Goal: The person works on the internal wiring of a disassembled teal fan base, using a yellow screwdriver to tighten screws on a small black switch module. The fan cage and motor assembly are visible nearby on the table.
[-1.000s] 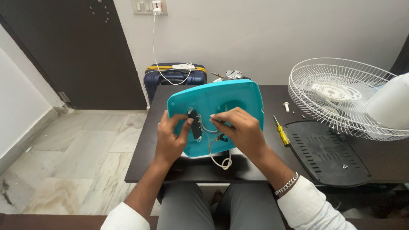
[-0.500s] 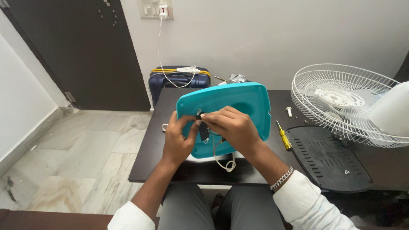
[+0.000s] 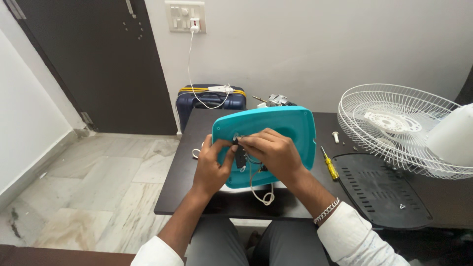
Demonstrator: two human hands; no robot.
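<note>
While teal shell [image 3: 290,129] is standing tilted on dark table [image 3: 197,189], both hands are working at its middle. Left hand [image 3: 213,165] is pinching small black part [image 3: 240,156] from left, fingers narrow. Right hand [image 3: 273,151] is gripping same part from right, fingertips closed on it. White cord [image 3: 263,195] is hanging below shell. Yellow screwdriver [image 3: 329,164] is lying just right of shell; black grille [image 3: 382,189] and white fan guard [image 3: 401,128] farther right.
</note>
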